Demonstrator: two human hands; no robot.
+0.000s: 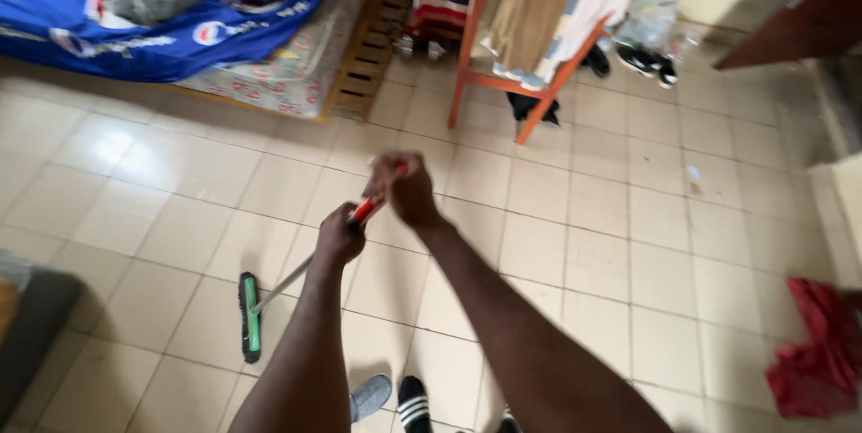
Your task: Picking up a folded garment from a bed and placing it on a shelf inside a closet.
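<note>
Green-headed push broom on a cream tiled floor, bed beyond the hands.
Both hands, left hand and right hand, grip its red-capped metal handle.

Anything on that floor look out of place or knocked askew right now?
A crumpled red cloth lies loose on the tiled floor at the right edge. Dark shoes sit scattered beside the orange chair. The broom, held in both hands, looks normal.

Cream tiled floor, green broom head left below the grip, red cloth far right, mattress and wooden chair beyond
</note>
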